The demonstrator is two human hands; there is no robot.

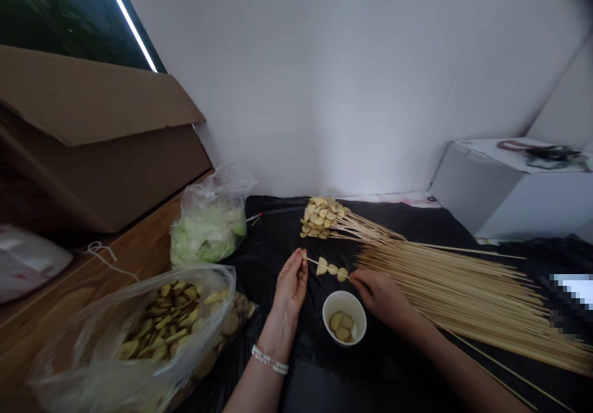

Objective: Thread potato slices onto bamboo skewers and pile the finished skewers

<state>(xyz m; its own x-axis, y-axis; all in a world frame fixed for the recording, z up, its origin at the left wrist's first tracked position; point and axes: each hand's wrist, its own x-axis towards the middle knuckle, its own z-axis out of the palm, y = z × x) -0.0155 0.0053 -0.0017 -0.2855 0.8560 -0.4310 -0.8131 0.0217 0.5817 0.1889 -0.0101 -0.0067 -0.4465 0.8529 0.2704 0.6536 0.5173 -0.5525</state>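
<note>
- Well, a thin wood stick [317, 264] lies between the two hands, with three pale food slices [332, 269] on it.
- The left hand [291, 283] is closed, pinching the left tip of the stick.
- The right hand [380, 296] pinches the stick at the right end, just beside the last slice. With both ends held, the stick seems to stay steady.
- A white cup [344, 337] sits near, between the hands, with more slices [336, 321] in it, likely so they are easy to reach.
- A big bunch of bare sticks [463, 296] lies to the right.
- Far off, a pile of sticks with slices [319, 218] lies with the slices together.
- To the left are a clear bag of slices [92, 345] and a bag of green leaves [208, 234].
- A black plastic sheet [301, 376] covers part of a wood table [92, 302].
- A cardboard box [92, 135] stands far left, a white box [482, 184] stands far right, and a white wall [296, 79] rises behind.
</note>
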